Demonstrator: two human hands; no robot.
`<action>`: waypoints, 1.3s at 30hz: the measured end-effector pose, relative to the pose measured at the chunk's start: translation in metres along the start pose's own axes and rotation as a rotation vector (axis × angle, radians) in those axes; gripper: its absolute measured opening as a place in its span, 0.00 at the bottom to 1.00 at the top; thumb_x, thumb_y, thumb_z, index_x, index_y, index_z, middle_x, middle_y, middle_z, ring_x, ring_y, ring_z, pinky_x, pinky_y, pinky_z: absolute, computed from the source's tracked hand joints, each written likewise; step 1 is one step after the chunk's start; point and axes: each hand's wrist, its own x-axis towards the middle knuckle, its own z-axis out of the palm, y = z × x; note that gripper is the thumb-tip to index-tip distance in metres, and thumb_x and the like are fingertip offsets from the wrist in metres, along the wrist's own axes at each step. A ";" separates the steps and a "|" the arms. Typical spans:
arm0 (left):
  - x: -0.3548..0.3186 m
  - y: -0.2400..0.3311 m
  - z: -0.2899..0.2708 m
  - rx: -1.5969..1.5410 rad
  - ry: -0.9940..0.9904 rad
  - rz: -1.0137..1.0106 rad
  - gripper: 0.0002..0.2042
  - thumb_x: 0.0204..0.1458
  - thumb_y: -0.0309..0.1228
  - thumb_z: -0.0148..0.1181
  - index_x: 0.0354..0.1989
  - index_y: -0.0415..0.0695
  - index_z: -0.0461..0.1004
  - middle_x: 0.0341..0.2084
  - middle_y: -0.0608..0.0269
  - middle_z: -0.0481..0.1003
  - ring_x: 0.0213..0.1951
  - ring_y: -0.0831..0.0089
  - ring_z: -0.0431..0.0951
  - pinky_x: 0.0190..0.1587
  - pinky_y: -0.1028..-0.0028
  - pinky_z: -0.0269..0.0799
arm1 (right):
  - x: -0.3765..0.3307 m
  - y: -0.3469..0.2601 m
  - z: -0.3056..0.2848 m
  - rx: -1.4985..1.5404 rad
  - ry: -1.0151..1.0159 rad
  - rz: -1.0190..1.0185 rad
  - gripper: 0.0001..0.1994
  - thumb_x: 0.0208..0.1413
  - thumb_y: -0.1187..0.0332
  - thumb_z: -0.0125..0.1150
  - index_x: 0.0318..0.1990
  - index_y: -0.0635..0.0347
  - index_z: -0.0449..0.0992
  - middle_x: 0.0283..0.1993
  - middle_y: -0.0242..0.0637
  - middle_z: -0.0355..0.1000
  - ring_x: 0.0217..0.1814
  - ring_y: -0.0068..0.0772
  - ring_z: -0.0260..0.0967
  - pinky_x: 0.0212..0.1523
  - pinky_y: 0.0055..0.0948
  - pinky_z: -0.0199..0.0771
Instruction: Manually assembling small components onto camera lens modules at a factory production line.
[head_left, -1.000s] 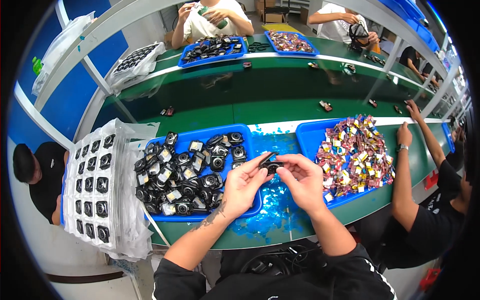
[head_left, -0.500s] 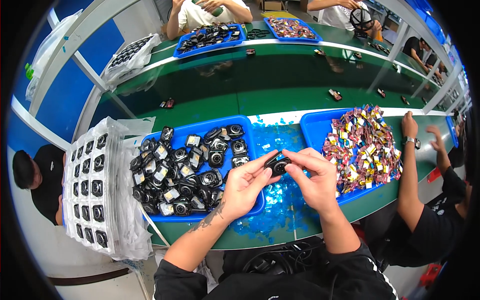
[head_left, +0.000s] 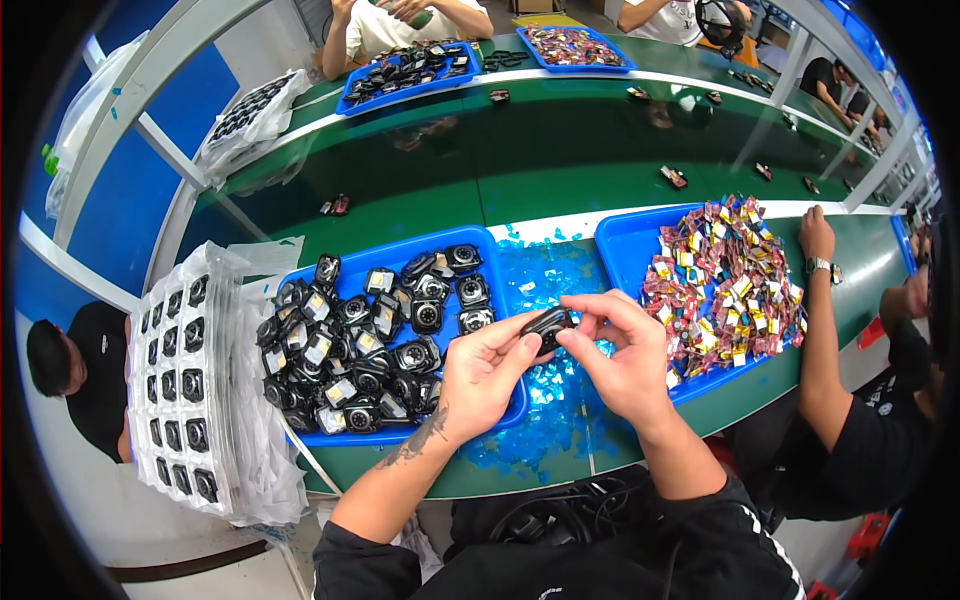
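Between my hands, over the strip separating two blue trays, is a black smartwatch case (head_left: 548, 325), tilted so its dark edge shows. My left hand (head_left: 485, 375) grips its left end with thumb and fingers. At the right end, the thumb and index finger of my right hand (head_left: 625, 355) close on the case; the exact contact is partly hidden. Similar watch cases, some with round sensor backs and others with pale rectangles inside, are heaped in the left blue tray (head_left: 508, 270). Small reddish circuit parts with yellow and white tabs (head_left: 722, 285) fill much of the right blue tray (head_left: 622, 240).
Scraps of blue film (head_left: 540, 440) litter the green bench between the trays. Stacked clear trays of watch cases (head_left: 170, 385) stand at the left. Beyond runs a dark green conveyor (head_left: 400, 170) carrying scattered parts. A co-worker's arm (head_left: 822, 330) rests at the right; others sit opposite.
The watch case has been tipped in my fingers, showing more of its edge and less of its round back. My right fingers have shifted on it. The co-worker's other hand at right has moved.
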 end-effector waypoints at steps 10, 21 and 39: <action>0.003 0.009 0.003 -0.091 0.068 -0.119 0.15 0.64 0.29 0.50 0.52 0.30 0.71 0.44 0.52 0.77 0.44 0.67 0.80 0.46 0.71 0.81 | 0.001 -0.005 -0.001 -0.027 -0.093 0.101 0.17 0.50 0.79 0.65 0.49 0.60 0.78 0.41 0.37 0.71 0.40 0.23 0.72 0.39 0.22 0.79; -0.003 0.007 -0.005 -0.501 -0.039 -0.398 0.14 0.66 0.32 0.46 0.50 0.34 0.72 0.43 0.56 0.77 0.45 0.70 0.79 0.50 0.70 0.77 | 0.015 -0.012 -0.018 -0.202 -0.365 -0.427 0.15 0.42 0.77 0.71 0.41 0.63 0.82 0.42 0.41 0.78 0.44 0.40 0.77 0.44 0.33 0.77; -0.011 0.016 0.003 0.929 0.043 0.809 0.11 0.45 0.20 0.67 0.40 0.34 0.79 0.29 0.52 0.80 0.29 0.63 0.82 0.31 0.73 0.78 | 0.007 -0.010 -0.020 0.086 -0.238 -0.316 0.08 0.47 0.78 0.66 0.37 0.67 0.82 0.34 0.44 0.80 0.37 0.36 0.79 0.38 0.29 0.79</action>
